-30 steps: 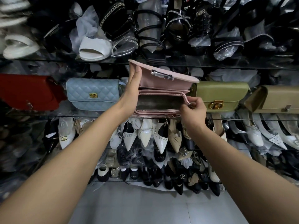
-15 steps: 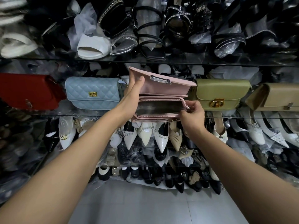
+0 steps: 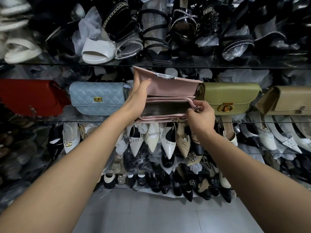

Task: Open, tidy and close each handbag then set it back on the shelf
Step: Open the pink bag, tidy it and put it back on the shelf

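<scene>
judging by the row, the red handbag (image 3: 28, 96) and blue quilted handbag (image 3: 97, 98) sit closed on the glass shelf (image 3: 42, 121); whether they are already tidied i cannot tell. the left hand (image 3: 139, 93) grips the lifted flap of the pink handbag (image 3: 168, 91), open at the shelf front. the right hand (image 3: 200, 115) pinches its zipper pull (image 3: 196, 107); zipping, closing the flap and putting it back are left. the olive handbag (image 3: 232, 96) waits closed.

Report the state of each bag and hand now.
Pink bag: flap lifted, zip open.
Left hand: holds flap up.
Right hand: pinches zip pull at bag's right end.
Blue bag: closed, on shelf.
Green bag: closed, on shelf.
Red bag: closed, on shelf.
Tan bag: closed, on shelf.
</scene>
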